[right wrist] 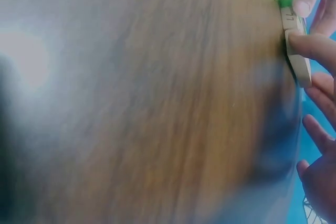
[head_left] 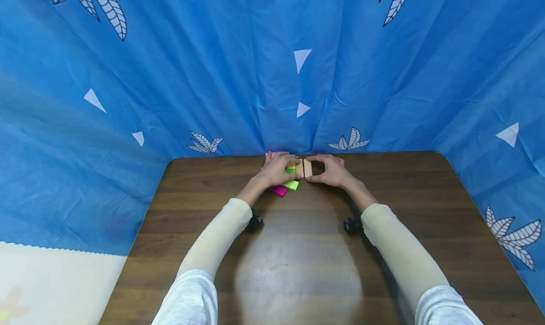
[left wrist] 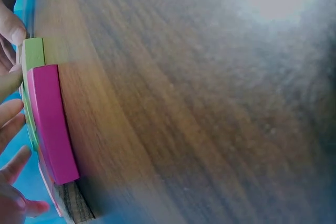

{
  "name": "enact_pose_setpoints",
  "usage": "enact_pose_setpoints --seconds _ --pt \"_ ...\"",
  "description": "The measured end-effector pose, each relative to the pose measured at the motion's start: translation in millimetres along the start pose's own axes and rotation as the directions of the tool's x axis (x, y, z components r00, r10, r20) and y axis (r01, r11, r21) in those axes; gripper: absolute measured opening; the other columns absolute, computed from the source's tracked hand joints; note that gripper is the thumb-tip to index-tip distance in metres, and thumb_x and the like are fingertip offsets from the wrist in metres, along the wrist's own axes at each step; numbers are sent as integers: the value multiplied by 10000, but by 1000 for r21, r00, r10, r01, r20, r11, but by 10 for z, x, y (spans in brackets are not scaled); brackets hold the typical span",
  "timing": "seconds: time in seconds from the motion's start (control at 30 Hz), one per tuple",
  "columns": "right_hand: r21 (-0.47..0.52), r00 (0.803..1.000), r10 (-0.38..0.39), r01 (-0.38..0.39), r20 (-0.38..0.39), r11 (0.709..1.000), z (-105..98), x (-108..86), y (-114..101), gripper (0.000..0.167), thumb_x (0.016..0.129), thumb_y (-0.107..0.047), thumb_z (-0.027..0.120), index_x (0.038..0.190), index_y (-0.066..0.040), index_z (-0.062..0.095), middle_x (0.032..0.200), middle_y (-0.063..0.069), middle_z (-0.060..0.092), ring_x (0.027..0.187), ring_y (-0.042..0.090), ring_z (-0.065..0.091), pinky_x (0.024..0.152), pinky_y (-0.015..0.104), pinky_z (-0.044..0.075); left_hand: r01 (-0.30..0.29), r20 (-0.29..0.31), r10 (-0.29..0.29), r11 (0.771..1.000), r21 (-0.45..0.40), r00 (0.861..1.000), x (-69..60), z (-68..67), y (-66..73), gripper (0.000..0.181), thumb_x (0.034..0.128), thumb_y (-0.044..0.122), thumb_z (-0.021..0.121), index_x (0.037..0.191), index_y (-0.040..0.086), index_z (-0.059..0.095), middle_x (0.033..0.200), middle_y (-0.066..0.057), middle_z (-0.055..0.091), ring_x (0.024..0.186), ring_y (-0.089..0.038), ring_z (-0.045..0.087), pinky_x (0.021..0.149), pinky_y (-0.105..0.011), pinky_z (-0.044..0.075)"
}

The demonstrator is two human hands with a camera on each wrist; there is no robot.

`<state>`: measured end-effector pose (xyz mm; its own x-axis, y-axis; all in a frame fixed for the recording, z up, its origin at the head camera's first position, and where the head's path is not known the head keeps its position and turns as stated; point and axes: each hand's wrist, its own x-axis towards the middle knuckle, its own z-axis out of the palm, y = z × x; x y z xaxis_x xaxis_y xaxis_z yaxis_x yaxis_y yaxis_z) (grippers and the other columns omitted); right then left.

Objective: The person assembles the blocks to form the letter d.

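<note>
At the back edge of the table, two pale wooden blocks stand side by side in the head view, with a thin dark line between them. My left hand pinches the left pale block between thumb and fingertips. From the other side, my right hand grips the right pale block the same way. In the right wrist view, dark marks show on one pale block. Under and beside my left hand lie a light green block and a magenta block, partly covering other coloured pieces.
A brown wood-grain table spreads in front of me, with a glare patch near its middle. Behind it and on both sides hangs a blue curtain with leaf prints, close against the table's back edge. Dark wrist cameras sit under both forearms.
</note>
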<state>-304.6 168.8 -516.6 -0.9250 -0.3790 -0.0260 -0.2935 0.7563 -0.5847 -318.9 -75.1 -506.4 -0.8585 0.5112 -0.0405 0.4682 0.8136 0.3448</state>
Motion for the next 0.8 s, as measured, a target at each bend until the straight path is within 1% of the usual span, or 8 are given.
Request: enact_pose_setpoints --seconds 0.13,0.2,0.4,0.53,0.63,0.8 --pt "17 1000 -12 12 -18 1000 -18 -76 42 714 879 -414 882 1503 -169 634 1578 156 595 1508 413 470 1144 702 279 10 10 -10 1000 8 1000 19 8 -9 562 972 520 765 1476 297 660 1620 91 574 1609 -248 379 1298 -754 137" --pt "20 999 -23 23 -22 1000 -31 -125 60 717 875 -420 884 1502 -173 637 1582 157 593 1512 408 470 1155 720 275 14 15 -14 1000 9 1000 25 6 -12 563 968 529 767 1472 301 664 1618 97 575 1610 -247 375 1299 -749 143" --pt "53 999 -27 29 -23 998 -87 -339 99 724 873 -431 891 1511 -210 630 1586 140 592 1519 401 455 1201 756 228 6 29 -6 1000 -10 1000 37 -11 3 598 957 555 771 1479 283 665 1639 92 555 1626 -262 351 1313 -733 124" --pt "123 1000 -17 19 -17 992 -96 -507 68 726 869 -456 895 1513 -253 629 1604 107 581 1543 399 429 1223 776 201 9 26 -9 1000 -13 1000 38 -14 8 606 952 552 780 1478 273 670 1640 91 555 1626 -270 350 1315 -725 128" --pt "156 999 -28 32 -24 987 -81 -626 18 721 860 -463 903 1503 -275 637 1608 92 580 1558 395 418 1220 802 196 9 22 -9 1000 -18 1000 35 -22 9 601 949 539 789 1472 265 677 1630 90 566 1625 -276 353 1312 -730 129" --pt "131 996 -75 80 -40 988 -45 -820 -45 722 838 -467 921 1484 -291 651 1587 92 601 1564 382 424 1211 786 221 7 33 -7 1000 -17 999 42 -34 5 599 949 529 793 1472 261 675 1633 88 563 1632 -281 343 1311 -735 120"
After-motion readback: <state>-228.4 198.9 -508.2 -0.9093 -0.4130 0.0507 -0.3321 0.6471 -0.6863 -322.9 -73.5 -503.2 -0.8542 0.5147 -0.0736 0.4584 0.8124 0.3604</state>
